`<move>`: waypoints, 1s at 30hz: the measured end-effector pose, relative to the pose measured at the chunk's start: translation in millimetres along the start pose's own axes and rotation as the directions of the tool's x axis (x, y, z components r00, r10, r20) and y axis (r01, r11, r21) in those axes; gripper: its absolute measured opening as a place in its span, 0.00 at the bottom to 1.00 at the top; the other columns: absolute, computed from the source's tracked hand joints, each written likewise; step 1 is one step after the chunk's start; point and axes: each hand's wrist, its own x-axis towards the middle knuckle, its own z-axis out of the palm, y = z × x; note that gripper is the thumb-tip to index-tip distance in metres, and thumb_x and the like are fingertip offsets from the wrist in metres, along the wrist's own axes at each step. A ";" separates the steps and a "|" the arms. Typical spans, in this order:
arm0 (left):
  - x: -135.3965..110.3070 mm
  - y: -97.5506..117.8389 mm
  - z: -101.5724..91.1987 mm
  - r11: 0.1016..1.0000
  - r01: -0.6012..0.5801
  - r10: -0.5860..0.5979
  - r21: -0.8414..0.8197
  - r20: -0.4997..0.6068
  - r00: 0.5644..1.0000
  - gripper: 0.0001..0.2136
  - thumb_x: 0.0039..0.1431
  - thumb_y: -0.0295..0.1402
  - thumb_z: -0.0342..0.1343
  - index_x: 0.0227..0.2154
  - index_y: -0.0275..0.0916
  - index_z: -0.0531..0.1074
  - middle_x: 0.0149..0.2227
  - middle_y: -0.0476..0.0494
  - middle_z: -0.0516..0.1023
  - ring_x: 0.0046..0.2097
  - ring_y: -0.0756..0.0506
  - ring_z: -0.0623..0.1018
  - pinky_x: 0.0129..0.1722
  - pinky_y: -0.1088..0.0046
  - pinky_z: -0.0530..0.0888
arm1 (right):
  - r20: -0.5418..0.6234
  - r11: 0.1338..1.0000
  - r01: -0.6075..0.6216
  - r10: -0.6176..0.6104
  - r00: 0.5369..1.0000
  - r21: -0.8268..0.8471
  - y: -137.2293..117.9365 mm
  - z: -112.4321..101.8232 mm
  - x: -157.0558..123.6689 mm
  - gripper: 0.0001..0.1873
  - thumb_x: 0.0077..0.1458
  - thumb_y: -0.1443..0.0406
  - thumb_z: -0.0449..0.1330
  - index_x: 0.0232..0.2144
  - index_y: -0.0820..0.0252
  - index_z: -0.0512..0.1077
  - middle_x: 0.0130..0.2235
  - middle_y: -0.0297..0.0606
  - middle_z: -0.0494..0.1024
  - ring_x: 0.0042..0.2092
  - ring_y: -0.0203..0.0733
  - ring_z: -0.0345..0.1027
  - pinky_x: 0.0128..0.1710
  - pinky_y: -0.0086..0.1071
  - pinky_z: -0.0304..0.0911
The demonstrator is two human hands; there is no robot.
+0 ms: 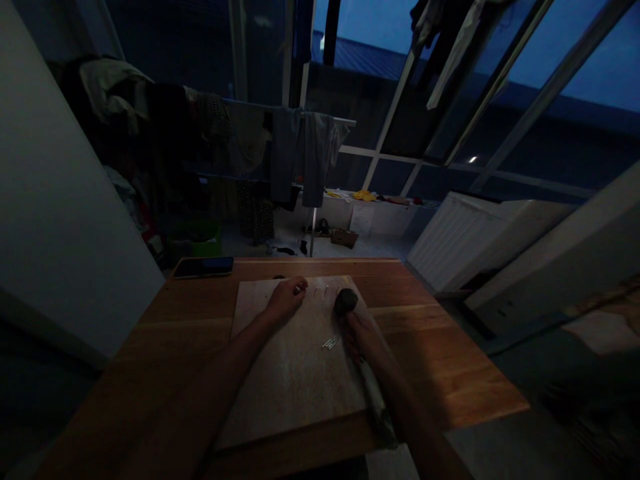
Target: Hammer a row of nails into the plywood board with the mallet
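Observation:
A pale wooden board (295,373) lies on the table. At its far edge my left hand (286,298) is closed in a pinch, with a small light-coloured nail (299,289) just showing at the fingertips. Beside it, several thin nails (327,291) stand up from the board in a row. My right hand (364,335) is wrapped around a hammer (345,302); its dark head sits close to the rightmost standing nail, and its handle runs back toward me. Between my arms, several loose nails (329,344) lie on the board.
The board rests on a wooden table (440,347). A phone (204,267) lies at the table's far left corner. Beyond stand a drying rack with hanging clothes (287,153), a green tub (195,239) and a white ribbed unit (465,233). The light is dim.

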 end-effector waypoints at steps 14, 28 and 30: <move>2.2 -5.0 1.9 0.999 0.042 -0.042 -0.014 -0.021 0.999 0.08 0.54 0.28 0.60 0.36 0.39 0.81 0.34 0.47 0.84 0.34 0.47 0.78 0.38 0.73 0.73 | -0.019 1.000 0.000 0.000 1.000 0.009 -4.4 0.3 -4.5 0.26 0.52 0.40 0.58 0.33 0.55 0.66 0.16 0.21 0.60 0.12 0.31 0.50 0.09 0.26 0.45; 2.4 0.7 0.8 0.991 0.118 -0.121 -0.058 -0.051 0.991 0.08 0.53 0.26 0.63 0.38 0.38 0.78 0.35 0.45 0.85 0.36 0.46 0.82 0.37 0.72 0.75 | 0.054 0.999 0.035 -0.036 0.998 0.023 -27.5 17.7 13.8 0.31 0.47 0.37 0.59 0.35 0.56 0.67 0.15 0.19 0.59 0.11 0.30 0.49 0.08 0.25 0.44; 2.3 0.6 1.2 0.991 0.119 -0.122 -0.053 -0.049 0.991 0.08 0.54 0.26 0.62 0.38 0.38 0.78 0.35 0.46 0.85 0.35 0.46 0.82 0.37 0.72 0.75 | 0.064 0.998 0.061 -0.062 0.996 0.022 -36.3 26.9 20.5 0.28 0.51 0.39 0.58 0.35 0.56 0.67 0.15 0.19 0.59 0.11 0.30 0.50 0.09 0.25 0.45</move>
